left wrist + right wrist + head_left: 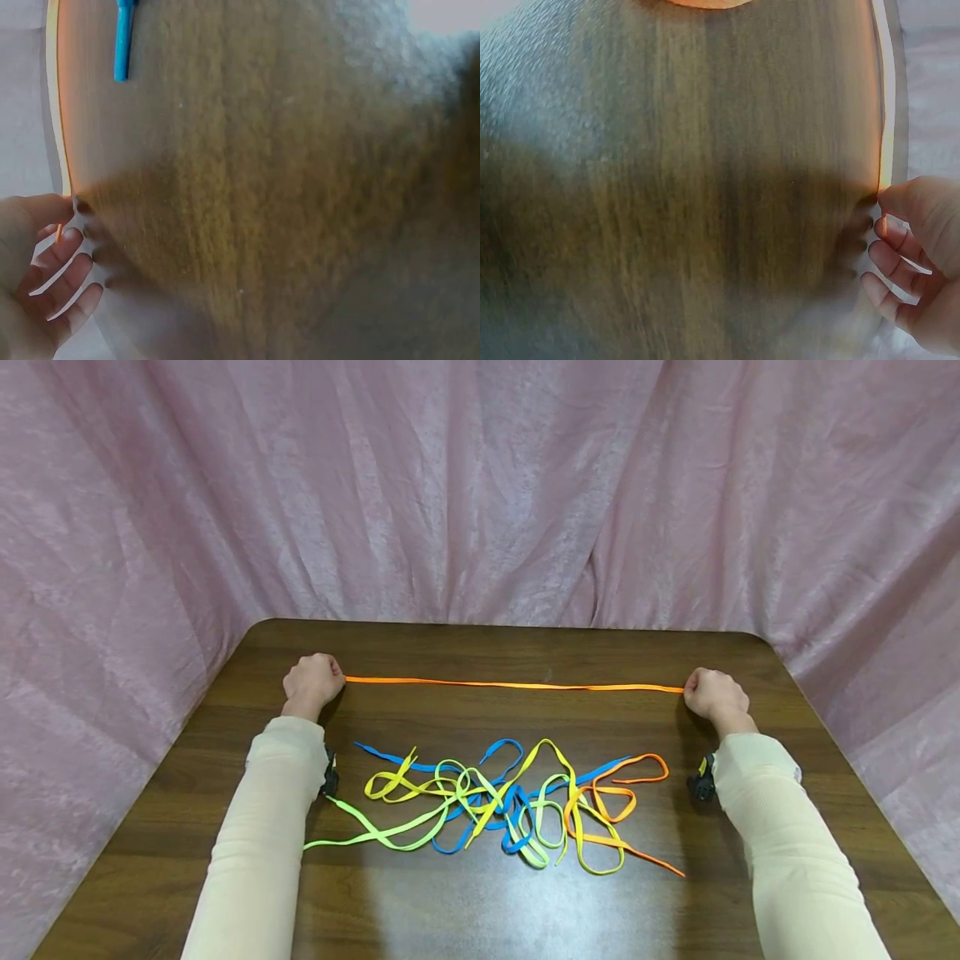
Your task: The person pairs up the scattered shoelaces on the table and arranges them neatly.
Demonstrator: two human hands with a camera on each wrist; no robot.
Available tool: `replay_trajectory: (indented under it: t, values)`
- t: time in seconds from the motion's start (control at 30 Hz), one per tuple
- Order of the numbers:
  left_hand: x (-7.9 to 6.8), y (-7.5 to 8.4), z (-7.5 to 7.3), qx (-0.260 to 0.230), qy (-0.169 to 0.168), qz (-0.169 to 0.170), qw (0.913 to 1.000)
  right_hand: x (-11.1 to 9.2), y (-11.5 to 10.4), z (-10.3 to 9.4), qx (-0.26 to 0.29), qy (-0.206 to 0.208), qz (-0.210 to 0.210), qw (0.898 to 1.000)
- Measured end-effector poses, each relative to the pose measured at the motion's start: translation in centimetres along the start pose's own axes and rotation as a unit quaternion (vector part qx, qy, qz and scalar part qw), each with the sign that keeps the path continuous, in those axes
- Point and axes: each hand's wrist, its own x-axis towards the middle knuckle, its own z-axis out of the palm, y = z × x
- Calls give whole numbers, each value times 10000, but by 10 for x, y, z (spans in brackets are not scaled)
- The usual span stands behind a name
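An orange shoelace [510, 685] stretches nearly straight across the far part of the wooden table. My left hand [313, 678] pinches its left end between thumb and index finger, and a short orange tip pokes out below the fingers [64, 274] in the left wrist view. At the other end, my right hand [716, 693] pinches the lace the same way, with a little of its tip showing in the right wrist view. Nearer to me lies a loose tangle of laces: blue [517, 839], yellow [551, 745], light green [360, 839] and a second orange one [645, 853].
The dark wooden table [525, 918] has rounded far corners. Behind and beside it hang pink curtains [480, 493]. Black wrist cameras sit under both sleeves, the right one [702, 783] near the tangle's right side. The light green lace runs up to my left sleeve [262, 827].
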Motion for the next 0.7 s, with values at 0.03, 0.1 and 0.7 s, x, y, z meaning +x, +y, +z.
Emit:
replay_trajectory:
  t: [0.03,0.1,0.7]
  values:
    - [0,0,0,15,17,11,10000,0,0,0,-5,-7,-22,10000]
    - [1,0,2,32,35,33,10000,0,0,0,-15,-21,-72,10000]
    - [1,3,-2,-8,-635,342,9974,-7,-3,-15,-312,-744,-1196,9895]
